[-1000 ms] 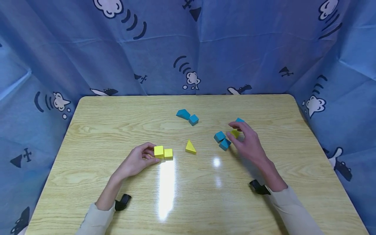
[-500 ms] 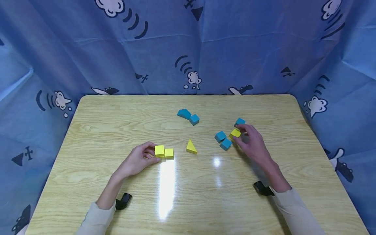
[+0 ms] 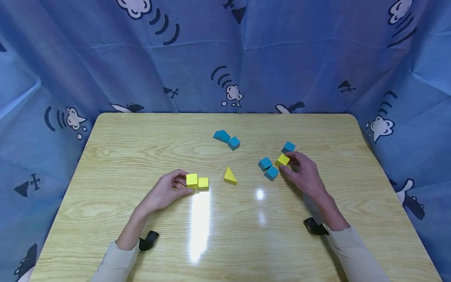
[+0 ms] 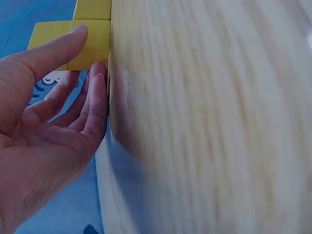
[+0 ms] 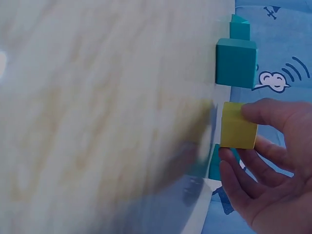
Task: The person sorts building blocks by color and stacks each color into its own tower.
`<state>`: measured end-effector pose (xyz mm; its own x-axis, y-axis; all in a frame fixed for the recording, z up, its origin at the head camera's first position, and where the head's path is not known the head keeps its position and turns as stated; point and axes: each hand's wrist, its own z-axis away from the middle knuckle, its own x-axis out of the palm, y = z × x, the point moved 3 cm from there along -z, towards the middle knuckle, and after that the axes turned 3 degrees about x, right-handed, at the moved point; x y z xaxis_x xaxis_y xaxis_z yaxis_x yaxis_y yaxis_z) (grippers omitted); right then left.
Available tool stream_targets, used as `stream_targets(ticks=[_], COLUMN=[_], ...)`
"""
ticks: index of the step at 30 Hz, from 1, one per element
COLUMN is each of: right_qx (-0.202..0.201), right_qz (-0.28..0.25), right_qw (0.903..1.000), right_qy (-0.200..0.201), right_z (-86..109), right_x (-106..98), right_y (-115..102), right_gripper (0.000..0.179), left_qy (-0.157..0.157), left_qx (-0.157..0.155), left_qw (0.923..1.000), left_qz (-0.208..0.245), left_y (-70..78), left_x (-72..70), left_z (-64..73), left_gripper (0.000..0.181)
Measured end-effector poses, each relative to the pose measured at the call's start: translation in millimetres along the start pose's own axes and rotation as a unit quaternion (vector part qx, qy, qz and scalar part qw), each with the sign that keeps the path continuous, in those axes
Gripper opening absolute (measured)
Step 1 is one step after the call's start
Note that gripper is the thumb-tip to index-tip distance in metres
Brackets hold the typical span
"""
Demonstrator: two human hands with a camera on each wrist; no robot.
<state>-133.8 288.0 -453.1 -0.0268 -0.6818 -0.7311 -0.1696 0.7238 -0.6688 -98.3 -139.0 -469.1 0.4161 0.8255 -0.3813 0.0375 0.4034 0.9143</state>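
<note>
My left hand [image 3: 163, 192] holds a stack of two yellow cubes, thumb on the near side and fingers on the far side. The upper yellow cube [image 3: 192, 179] sits on the lower yellow cube [image 4: 92, 46]. Beside the stack, on its right, stands another yellow cube [image 3: 203, 183]. On the right, my right hand [image 3: 305, 174] pinches a yellow cube [image 3: 282, 160] between thumb and fingers; whether it touches the table I cannot tell. Close around it lie a blue cube [image 3: 288, 147] behind, and two blue blocks, one farther left [image 3: 265, 163] and one nearer [image 3: 271, 173].
A yellow triangular block [image 3: 230, 176] lies between the hands on the wooden table [image 3: 141, 137]. Farther back are a blue wedge-shaped block [image 3: 221, 136] and a blue cube [image 3: 234, 143]. Blue patterned cloth [image 3: 197, 58] hangs behind the table and at both sides.
My right hand has moved slightly right and its fingers have closed on the yellow cube. The left hand stays at its stack. The whole head view has shifted slightly.
</note>
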Motion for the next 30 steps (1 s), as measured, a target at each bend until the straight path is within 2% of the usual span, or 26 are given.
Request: stream_targets(ticks=[8,16,30], right_qx=[-0.014,-0.026,-0.055], right_qz=[-0.009,-0.019,-0.035], right_qw=[0.9997,0.9990,0.9978], right_qy=[0.019,0.030,0.015], right_z=[-2.0,-3.7,-10.1], right_x=[-2.7,-2.4,5.1], right_y=[-7.7,-21.1,-52.1], right_gripper=[0.036,0.037,0.038], left_qy=[0.000,0.001,0.002], left_qx=[-0.010,0.000,-0.003], left_qw=[1.0000,1.0000,1.0000], left_qz=[0.003,0.003,0.008], left_y=[-2.8,-1.5,-2.9], left_x=[-1.5,-1.1,-0.8], left_z=[0.2,-0.5,-1.2], left_gripper=[0.046,0.043,0.044])
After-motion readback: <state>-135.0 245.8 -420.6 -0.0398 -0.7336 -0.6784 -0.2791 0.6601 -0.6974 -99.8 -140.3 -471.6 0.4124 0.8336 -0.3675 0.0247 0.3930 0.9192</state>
